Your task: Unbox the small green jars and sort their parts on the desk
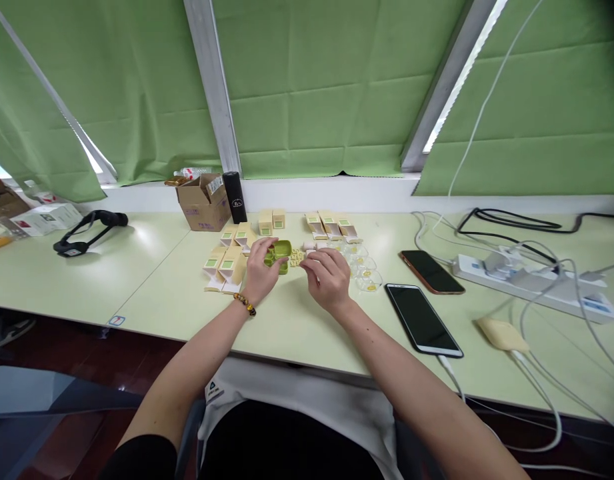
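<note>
My left hand (pixel 261 272) is closed around a small green case (pixel 283 249), which looks open, with its hollow side showing. To the right of it my right hand (pixel 327 279) makes a pinch with thumb and fingertips; whatever it may hold is too small to make out. Between the hands, a cluster of small pale-yellow pieces (pixel 296 257) lies on the table. Just past my right fingers are small whitish-pink items (pixel 309 246), partly hidden. Several clear plastic cups with yellow marks (pixel 369 284) stand to the right of that hand.
Open cream cartons (pixel 231 264) stand left, with more cartons (pixel 328 225) behind. A cardboard box (pixel 203 207) and black cylinder (pixel 235 197) are at the back. Two phones (pixel 423 319), a power strip (pixel 537 287) and cables lie right. A black headset (pixel 89 233) sits far left.
</note>
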A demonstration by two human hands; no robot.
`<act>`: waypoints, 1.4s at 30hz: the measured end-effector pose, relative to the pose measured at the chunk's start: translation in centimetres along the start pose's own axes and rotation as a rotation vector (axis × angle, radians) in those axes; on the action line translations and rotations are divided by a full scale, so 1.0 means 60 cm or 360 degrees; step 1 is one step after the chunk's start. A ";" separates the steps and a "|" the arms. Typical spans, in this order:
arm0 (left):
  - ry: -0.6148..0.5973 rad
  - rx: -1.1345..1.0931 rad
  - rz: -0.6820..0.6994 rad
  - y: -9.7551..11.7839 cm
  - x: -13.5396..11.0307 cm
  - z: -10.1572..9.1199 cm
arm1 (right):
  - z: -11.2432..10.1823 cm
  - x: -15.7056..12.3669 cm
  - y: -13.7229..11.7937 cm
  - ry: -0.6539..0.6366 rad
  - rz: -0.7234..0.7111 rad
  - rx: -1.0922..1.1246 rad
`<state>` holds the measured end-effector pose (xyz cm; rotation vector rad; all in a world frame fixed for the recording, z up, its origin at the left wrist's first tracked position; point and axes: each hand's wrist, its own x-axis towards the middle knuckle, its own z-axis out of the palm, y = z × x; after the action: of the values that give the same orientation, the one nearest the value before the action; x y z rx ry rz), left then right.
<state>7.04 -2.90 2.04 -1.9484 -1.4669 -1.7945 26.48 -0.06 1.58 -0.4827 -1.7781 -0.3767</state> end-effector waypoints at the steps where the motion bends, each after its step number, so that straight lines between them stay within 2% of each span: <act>1: 0.0010 -0.0032 -0.0015 0.002 0.001 0.000 | 0.001 -0.001 0.004 -0.0031 0.0052 0.0003; 5: 0.0029 -0.0202 -0.0163 0.005 0.003 0.001 | 0.012 -0.015 0.019 -0.0326 0.0279 -0.0113; 8: 0.0021 -0.0419 -0.0362 -0.002 0.006 0.004 | 0.025 -0.030 0.027 -0.0648 0.0373 -0.0165; 10: 0.0008 -0.0563 -0.0499 -0.008 0.008 0.008 | 0.032 -0.038 0.028 -0.0788 0.0401 -0.0180; 16: -0.0051 -0.0825 -0.0877 -0.014 0.011 0.014 | 0.045 -0.046 0.028 -0.0900 0.0372 -0.0318; 25: -0.0167 -0.1151 -0.1027 0.014 0.013 0.009 | 0.049 -0.049 0.027 -0.1002 0.0333 -0.0450; 31: -0.0176 -0.1286 -0.1115 0.009 0.012 0.008 | 0.046 -0.045 0.024 -0.0916 0.0338 -0.0386; 38: -0.0211 -0.1298 -0.1074 0.004 0.013 0.002 | 0.027 -0.033 0.043 -0.0410 0.0691 -0.0233; 42: -0.0267 -0.1040 -0.0928 0.003 0.023 -0.008 | 0.021 -0.034 0.059 -0.0210 0.0871 -0.0199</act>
<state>6.58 -2.56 3.39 -2.1126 -1.8055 -2.6986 27.70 3.37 -0.70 -1.0710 -1.6704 -0.0703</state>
